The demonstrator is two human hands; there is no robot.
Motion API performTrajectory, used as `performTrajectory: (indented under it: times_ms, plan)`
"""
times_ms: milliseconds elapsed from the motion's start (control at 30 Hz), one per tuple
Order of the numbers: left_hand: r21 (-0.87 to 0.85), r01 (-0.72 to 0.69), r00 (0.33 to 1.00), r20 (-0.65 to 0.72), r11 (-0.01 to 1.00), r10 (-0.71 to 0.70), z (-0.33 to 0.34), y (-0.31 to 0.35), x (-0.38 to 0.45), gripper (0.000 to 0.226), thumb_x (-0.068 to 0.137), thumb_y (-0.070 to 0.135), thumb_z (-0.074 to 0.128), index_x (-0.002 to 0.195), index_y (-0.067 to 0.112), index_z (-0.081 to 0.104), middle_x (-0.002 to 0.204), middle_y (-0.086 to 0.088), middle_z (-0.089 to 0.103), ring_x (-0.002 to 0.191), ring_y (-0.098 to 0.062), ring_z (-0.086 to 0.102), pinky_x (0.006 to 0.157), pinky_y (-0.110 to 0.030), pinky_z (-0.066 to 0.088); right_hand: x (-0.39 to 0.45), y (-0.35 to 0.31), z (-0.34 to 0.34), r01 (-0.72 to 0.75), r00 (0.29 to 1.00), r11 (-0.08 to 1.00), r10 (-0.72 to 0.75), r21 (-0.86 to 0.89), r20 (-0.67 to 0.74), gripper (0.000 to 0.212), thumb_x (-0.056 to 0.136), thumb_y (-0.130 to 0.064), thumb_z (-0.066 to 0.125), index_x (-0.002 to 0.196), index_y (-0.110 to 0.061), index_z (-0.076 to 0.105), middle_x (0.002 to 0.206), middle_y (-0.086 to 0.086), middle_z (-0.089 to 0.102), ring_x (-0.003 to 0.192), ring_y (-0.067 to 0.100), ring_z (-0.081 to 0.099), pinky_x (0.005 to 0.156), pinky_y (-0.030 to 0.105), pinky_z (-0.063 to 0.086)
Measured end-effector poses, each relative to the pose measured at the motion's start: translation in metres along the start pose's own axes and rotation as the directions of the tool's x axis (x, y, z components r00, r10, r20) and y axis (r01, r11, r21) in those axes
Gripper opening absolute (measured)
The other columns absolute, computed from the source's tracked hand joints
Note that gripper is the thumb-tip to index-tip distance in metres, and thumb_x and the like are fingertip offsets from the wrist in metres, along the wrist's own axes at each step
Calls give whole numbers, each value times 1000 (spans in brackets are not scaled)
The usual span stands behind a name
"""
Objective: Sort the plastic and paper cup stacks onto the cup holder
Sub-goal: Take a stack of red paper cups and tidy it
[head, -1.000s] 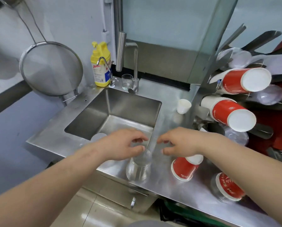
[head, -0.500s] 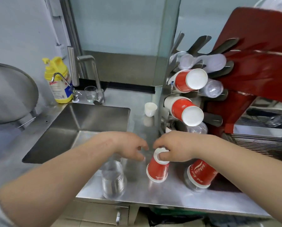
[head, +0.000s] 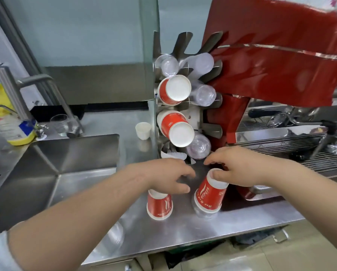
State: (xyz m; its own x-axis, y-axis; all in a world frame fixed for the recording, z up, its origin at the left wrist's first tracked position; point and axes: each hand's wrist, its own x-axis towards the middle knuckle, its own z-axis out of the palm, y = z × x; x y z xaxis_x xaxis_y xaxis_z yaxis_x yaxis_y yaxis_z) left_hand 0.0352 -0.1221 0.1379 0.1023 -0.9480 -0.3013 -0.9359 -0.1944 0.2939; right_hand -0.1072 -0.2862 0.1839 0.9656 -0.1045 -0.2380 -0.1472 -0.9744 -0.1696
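Two upside-down red paper cup stacks stand on the steel counter [head: 183, 229]. My left hand [head: 169, 178] hovers with spread fingers over the top of the left stack [head: 159, 206]. My right hand [head: 238, 167] has thumb and fingers on the white top of the right stack [head: 209, 196], which tilts and sits on something clear. The metal cup holder [head: 183, 41] behind them carries red paper stacks [head: 173, 90] [head: 176, 127] and clear plastic stacks [head: 168, 65] [head: 204, 94] [head: 199, 146]. Another clear plastic cup stack [head: 114, 239] stands near the front edge, partly hidden by my left forearm.
A sink [head: 75, 153] lies at the left with a tap, a yellow soap bottle [head: 13, 128] and a glass [head: 59, 122] behind it. A small white cup [head: 143, 130] stands beside the holder. A red espresso machine [head: 271, 75] fills the right.
The view swung right toward the holder. My right hand left the left red stack and now holds the right one. My left hand came off the clear stack and over the left red stack.
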Motion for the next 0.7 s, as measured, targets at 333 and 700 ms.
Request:
performTrajectory:
  times_ms: [333, 700]
  plan:
    - [-86, -76, 994, -86, 993, 69, 8, 27, 63, 57, 81, 38, 68, 131, 22, 49, 124, -1, 60, 113, -18, 51, 97, -37, 45, -17, 33, 57, -143, 984, 970, 161, 198, -75, 64, 76, -37, 68, 135, -29, 42, 120, -1, 57, 111, 17, 53, 95, 33, 45]
    - [-190, -66, 992, -119, 980, 44, 21, 29, 75, 45, 75, 40, 70, 114, 26, 54, 108, 5, 61, 99, -13, 57, 87, -39, 51, -18, 33, 106, -188, 924, 864, 318, 468, -215, 58, 77, -22, 70, 129, -27, 46, 120, -4, 60, 112, 15, 53, 86, 23, 41]
